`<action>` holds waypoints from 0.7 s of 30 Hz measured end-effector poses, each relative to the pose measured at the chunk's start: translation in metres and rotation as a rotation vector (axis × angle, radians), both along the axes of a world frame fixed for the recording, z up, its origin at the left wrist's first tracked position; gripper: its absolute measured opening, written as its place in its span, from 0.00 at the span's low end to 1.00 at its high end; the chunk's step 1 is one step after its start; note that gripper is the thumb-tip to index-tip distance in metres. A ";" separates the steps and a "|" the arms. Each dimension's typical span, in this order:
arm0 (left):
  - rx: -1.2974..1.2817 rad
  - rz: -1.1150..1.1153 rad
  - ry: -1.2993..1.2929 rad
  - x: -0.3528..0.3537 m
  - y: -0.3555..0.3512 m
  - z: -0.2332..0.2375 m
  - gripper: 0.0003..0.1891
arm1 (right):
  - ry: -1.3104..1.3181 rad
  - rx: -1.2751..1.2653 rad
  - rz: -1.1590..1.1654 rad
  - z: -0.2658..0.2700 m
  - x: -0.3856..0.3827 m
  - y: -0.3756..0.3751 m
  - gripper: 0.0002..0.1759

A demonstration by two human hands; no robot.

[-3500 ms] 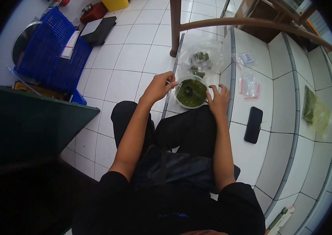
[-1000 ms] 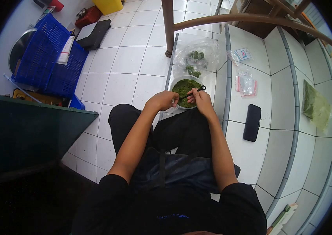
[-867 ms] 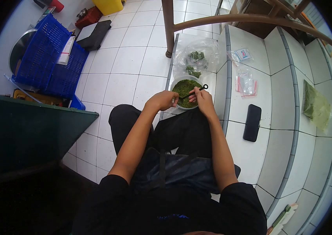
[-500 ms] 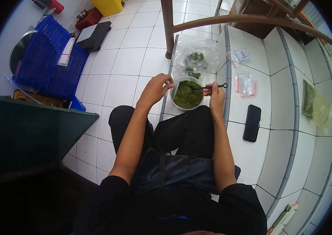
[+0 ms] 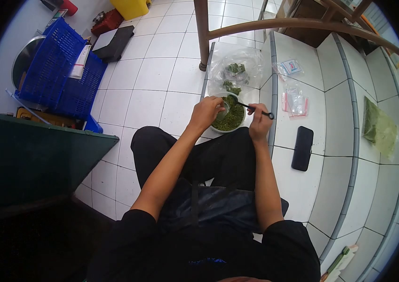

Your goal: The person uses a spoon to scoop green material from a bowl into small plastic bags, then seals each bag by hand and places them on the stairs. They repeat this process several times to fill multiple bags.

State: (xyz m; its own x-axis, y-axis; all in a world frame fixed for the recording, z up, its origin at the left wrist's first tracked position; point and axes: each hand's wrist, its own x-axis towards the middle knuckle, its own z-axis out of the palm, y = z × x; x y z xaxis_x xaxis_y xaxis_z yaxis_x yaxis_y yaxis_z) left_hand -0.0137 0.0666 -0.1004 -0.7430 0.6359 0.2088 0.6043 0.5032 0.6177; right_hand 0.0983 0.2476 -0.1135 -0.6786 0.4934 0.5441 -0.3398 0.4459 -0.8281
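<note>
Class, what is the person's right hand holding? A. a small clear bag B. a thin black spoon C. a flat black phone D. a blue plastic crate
B: the right hand grips the thin black spoon by its handle, with its tip over the white bowl of chopped green leaves.

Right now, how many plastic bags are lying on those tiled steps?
4: a large bag of green packets beyond the bowl, a blue-labelled zip bag and a red-striped zip bag right of it, and a green-filled bag far right. The left hand may hide another.
</note>
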 end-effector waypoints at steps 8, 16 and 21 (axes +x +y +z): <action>-0.029 0.028 0.008 -0.002 -0.002 -0.003 0.09 | 0.065 0.416 0.243 0.009 0.002 -0.001 0.11; -0.043 0.041 0.010 -0.004 -0.003 -0.006 0.10 | -0.017 0.280 0.346 0.012 0.003 0.002 0.17; -0.043 0.049 0.013 -0.003 -0.004 -0.005 0.10 | -0.025 0.214 0.288 0.005 0.002 0.002 0.18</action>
